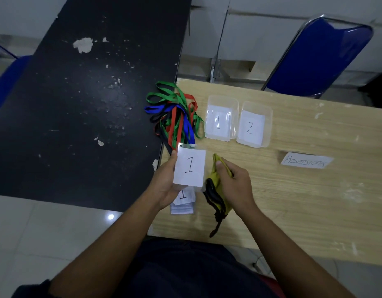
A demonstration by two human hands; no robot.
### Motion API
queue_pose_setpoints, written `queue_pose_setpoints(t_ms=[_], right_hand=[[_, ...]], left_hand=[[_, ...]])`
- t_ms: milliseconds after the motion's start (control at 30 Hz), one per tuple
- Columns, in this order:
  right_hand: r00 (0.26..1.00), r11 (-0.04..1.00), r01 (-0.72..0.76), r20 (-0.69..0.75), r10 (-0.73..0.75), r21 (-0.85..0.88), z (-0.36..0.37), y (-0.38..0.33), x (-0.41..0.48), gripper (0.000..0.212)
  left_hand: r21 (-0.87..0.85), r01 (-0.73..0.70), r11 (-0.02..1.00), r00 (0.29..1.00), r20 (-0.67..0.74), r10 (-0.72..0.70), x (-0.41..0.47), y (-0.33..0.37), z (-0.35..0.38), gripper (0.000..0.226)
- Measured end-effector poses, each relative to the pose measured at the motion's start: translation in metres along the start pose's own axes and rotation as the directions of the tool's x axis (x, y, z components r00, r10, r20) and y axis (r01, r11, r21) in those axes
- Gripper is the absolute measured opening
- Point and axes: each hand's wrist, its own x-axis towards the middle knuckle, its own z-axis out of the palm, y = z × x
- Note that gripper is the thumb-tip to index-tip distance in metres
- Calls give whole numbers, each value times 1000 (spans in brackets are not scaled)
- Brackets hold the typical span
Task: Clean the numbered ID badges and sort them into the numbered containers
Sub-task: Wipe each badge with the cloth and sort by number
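My left hand (164, 186) holds up a clear badge with a white card marked 1 (190, 167), its blue lanyard trailing back to a tangle of lanyards (175, 115). Just right of the badge, my right hand (235, 186) grips a yellow cloth with black trim (216, 196); the cloth hangs down toward the table's front edge. Under the held badge lie more badges (183, 201), one showing a 1. Two clear containers stand beyond: one labelled 1 (221, 97), one labelled 2 (268, 110).
The wooden table (304, 201) carries a paper sign with handwriting (306, 162) at the right. A black, chipped table (78, 104) adjoins on the left. A blue chair (319, 57) stands behind the wooden table.
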Motion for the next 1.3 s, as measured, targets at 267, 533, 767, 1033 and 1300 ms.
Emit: queue_pose_setpoints(t_ms=[267, 533, 767, 1033, 1300], right_hand=[[952, 951, -193, 282, 121, 240, 6, -5, -22, 21], [991, 995, 104, 81, -104, 2, 14, -7, -23, 18], [899, 865, 388, 338, -278, -319, 22, -11, -36, 52], [805, 607, 590, 448, -389, -532, 19, -13, -50, 43], [878, 484, 476, 372, -300, -734, 8, -17, -43, 53]], left_hand=[[220, -94, 971, 985, -124, 124, 3, -10, 4, 29], [584, -229, 779, 919, -135, 372, 1, -16, 10, 16], [-8, 5, 1000, 999, 44, -4, -4, -19, 19, 75], [-325, 109, 939, 978, 202, -44, -2, -14, 7, 94], [-391, 90, 916, 983, 184, -18, 3, -17, -1, 90]])
